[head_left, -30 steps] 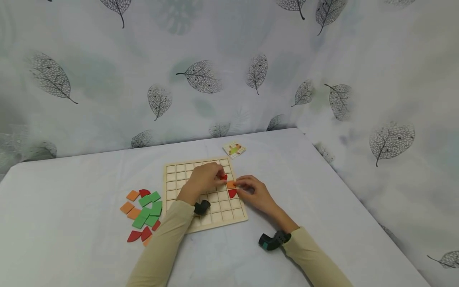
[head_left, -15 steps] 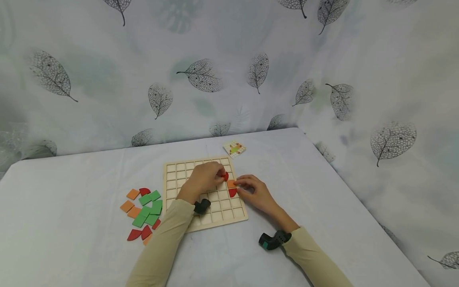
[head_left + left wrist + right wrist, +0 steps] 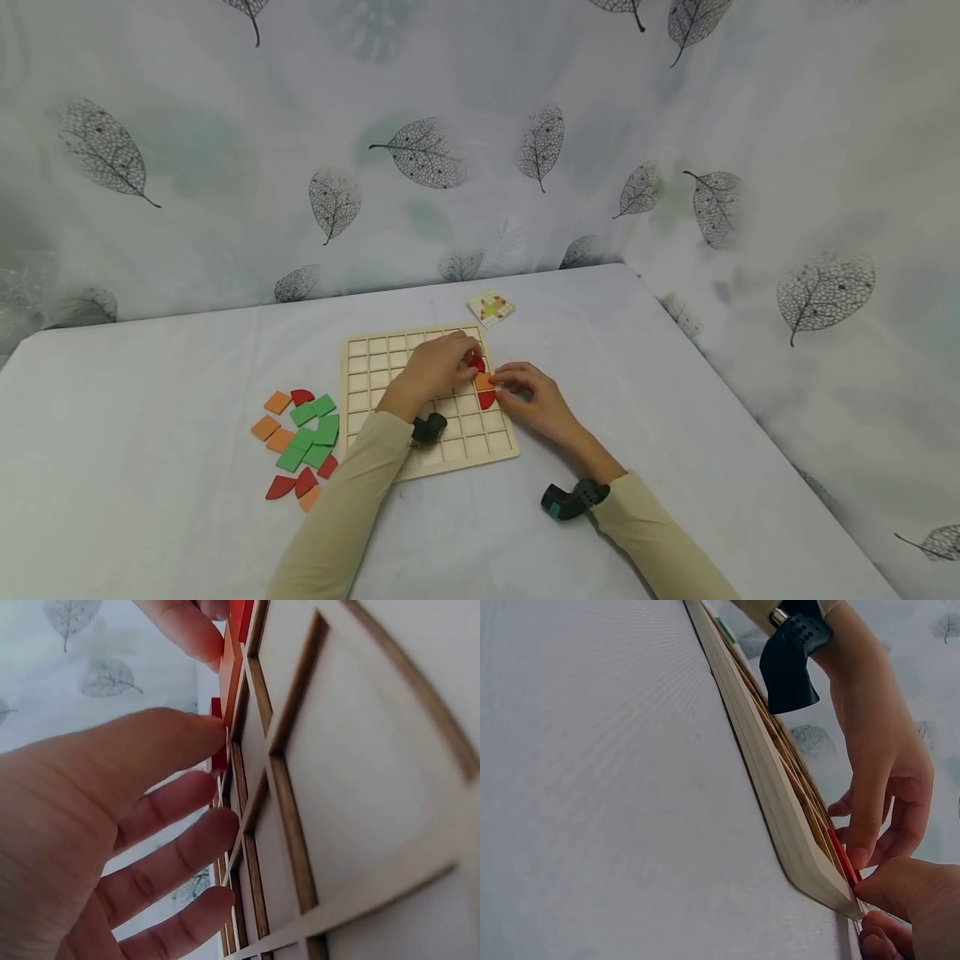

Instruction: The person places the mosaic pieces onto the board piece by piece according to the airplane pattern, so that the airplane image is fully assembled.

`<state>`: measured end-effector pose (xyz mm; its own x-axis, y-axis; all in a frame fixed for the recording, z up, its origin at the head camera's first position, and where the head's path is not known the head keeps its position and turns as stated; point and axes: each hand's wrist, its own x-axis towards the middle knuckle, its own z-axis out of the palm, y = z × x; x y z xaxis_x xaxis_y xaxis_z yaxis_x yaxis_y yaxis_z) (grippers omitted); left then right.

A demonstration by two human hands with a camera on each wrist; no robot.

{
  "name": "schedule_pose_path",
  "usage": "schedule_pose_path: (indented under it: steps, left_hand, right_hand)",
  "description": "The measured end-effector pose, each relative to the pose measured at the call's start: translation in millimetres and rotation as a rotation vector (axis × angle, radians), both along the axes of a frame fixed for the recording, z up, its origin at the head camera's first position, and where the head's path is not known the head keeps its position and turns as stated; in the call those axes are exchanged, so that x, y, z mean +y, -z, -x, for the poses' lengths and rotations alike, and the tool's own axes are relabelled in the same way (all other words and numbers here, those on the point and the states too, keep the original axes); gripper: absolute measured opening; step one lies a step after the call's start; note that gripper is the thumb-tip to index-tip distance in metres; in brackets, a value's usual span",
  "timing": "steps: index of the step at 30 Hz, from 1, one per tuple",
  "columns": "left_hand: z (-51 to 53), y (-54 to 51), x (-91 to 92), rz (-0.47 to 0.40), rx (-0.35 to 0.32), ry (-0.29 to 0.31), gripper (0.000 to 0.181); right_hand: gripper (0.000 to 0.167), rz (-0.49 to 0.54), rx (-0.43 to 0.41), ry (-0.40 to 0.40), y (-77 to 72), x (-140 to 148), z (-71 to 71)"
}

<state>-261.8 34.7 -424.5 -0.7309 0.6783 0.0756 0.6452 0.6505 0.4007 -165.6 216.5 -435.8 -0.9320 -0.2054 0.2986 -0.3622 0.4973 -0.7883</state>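
Observation:
A wooden grid board (image 3: 459,467) lies under my left hand (image 3: 435,368), whose thumb and index finger pinch a red quarter-round tile (image 3: 478,364) at the board's right side. Just below that tile sits an orange square tile (image 3: 483,382), and below it another red quarter-round tile (image 3: 487,401). My right hand (image 3: 534,402) is at the board's right edge, a fingertip touching the orange tile, its fingers loosely bent. In the left wrist view, the left thumb partly covers the pinched tile (image 3: 217,759). The other left fingers are spread beside the grid.
Loose green tiles (image 3: 302,438), orange tiles (image 3: 264,428) and red tiles (image 3: 281,487) lie left of the board, some close to the left sleeve (image 3: 333,517). A small pattern card (image 3: 491,308) lies behind the board. A leaf-printed cloth (image 3: 420,225) rises behind the table.
My left hand has shifted slightly right and away from me, and the red tile at its fingertips now lies directly above the orange tile. My right hand has stayed almost still.

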Motion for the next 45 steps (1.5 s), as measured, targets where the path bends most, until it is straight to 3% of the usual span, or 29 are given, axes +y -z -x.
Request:
schedule_pose_path:
  steps: [7, 12, 19, 25, 33, 45]
  left_hand:
    - [3.2, 1.3, -2.5, -0.016, -0.001, 0.055, 0.024]
    - [2.4, 3.6, -3.1, -0.054, -0.04, 0.049, 0.021]
    - [2.5, 5.8, -5.3, -0.088, -0.028, 0.059, 0.016]
    - [2.1, 3.2, -6.3, -0.068, -0.027, 0.033, 0.017]
    - [0.3, 2.1, -5.6, -0.068, -0.033, 0.019, 0.015]
    - [-2.4, -1.9, -5.8, -0.049, -0.028, 0.02, 0.014]
  right_hand:
    - [0.023, 0.002, -0.028, 0.004, -2.6, -0.3, 1.1]
    - [0.022, 0.008, -0.02, 0.001, -0.7, -0.4, 0.6]
    - [0.023, 0.003, -0.009, -0.003, -0.8, -0.3, -0.4]
    - [0.022, -0.004, -0.017, 0.001, -0.6, 0.2, 0.9]
    - [0.023, 0.004, -0.006, 0.016, 36.4, 11.2, 16.0]
    - [0.022, 0.01, 0.028, 0.002, 39.7, 14.6, 16.9]
